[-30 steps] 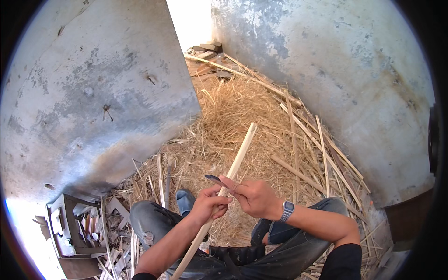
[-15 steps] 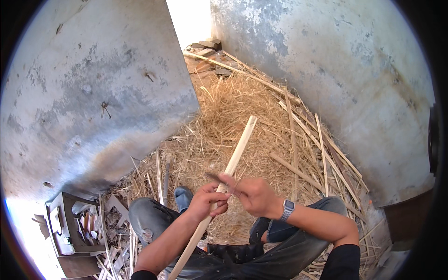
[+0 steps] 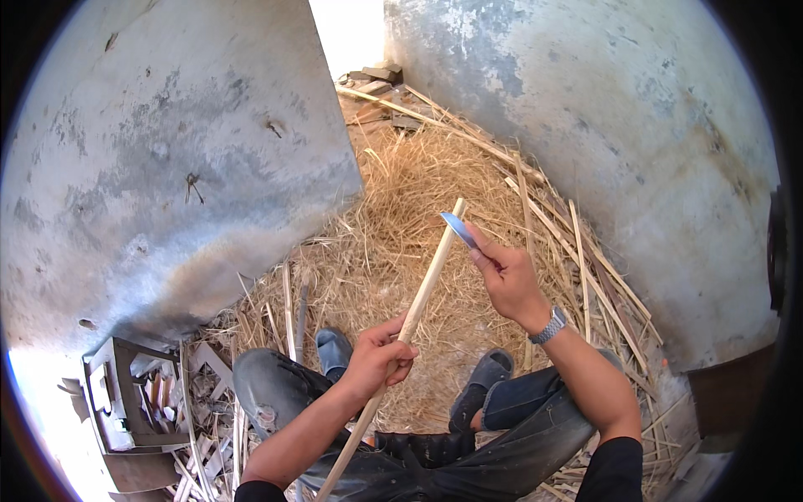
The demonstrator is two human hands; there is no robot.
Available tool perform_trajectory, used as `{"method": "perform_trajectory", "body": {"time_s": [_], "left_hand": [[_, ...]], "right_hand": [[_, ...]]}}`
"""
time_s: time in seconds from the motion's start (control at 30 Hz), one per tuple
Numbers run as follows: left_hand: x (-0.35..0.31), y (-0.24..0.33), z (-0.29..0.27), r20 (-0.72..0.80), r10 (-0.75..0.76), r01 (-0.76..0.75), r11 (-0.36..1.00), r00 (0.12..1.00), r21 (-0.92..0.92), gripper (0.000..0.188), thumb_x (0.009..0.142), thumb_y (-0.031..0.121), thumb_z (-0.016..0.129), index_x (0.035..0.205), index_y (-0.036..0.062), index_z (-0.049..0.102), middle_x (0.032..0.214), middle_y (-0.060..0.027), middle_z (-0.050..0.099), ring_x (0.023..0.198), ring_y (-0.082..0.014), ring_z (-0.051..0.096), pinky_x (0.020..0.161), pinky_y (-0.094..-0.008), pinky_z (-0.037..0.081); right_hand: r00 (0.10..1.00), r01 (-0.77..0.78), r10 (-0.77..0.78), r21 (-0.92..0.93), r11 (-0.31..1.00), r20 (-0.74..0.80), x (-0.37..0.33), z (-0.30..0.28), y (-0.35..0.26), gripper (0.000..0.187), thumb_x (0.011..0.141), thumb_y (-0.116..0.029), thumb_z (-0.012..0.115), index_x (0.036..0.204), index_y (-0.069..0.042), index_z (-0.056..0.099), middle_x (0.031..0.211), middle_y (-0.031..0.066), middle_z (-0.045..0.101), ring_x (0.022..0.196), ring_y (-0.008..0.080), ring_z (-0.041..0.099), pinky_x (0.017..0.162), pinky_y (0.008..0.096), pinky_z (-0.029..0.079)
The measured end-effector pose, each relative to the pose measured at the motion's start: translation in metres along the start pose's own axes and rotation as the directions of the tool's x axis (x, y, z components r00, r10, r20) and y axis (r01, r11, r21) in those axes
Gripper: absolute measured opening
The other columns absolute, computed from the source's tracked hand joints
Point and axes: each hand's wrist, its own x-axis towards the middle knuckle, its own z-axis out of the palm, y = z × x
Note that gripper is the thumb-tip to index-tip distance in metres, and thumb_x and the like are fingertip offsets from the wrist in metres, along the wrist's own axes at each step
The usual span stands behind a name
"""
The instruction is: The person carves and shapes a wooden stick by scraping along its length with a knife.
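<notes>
A long pale strip of wood or split bamboo slants up from my lap, its far end above the shavings. My left hand is closed around its middle. Farther out, my right hand grips a knife with a short, shiny blade; its handle is hidden in the fingers. The blade lies across the strip close to the far tip and seems to touch it. A metal watch is on my right wrist.
A thick heap of shavings covers the floor ahead. Long strips lie along the right wall. At lower left stands a dark frame beside scraps. The left wall ends at a bright gap. My bent knees flank the work.
My right hand has moved the knife away from my left hand, up and right to the strip's far end. The strip has turned to a narrower side. My left hand still holds it.
</notes>
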Motion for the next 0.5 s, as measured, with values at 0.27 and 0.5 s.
{"method": "perform_trajectory", "body": {"time_s": [0.27,0.5], "left_hand": [[0.004,-0.001,0.002,-0.123,0.019,-0.011,0.998,0.992,0.061,0.07,0.089,-0.007,0.061,0.157,0.0081,0.05,0.068,0.0019,0.05,0.048,-0.0068,0.043,0.041,-0.0246,0.035],[0.002,-0.013,0.001,-0.155,0.169,-0.09,0.904,0.973,0.418,0.061,0.094,0.004,0.067,0.153,0.0089,0.055,0.072,0.0088,0.05,0.058,-0.0012,0.041,0.052,-0.0211,0.035]], "right_hand": [[0.955,0.139,-0.121,-0.046,0.989,0.272,-0.031,0.02,-0.04,0.046,0.102,-0.016,0.064,0.148,-0.018,0.061,0.062,0.013,0.059,0.049,0.0209,0.054,0.05,0.037,0.043],[0.992,0.126,-0.121,-0.149,0.981,0.039,0.002,0.003,-0.007,0.042,0.101,-0.015,0.066,0.143,-0.014,0.066,0.059,0.013,0.057,0.049,0.0173,0.051,0.051,0.0352,0.041]]}}
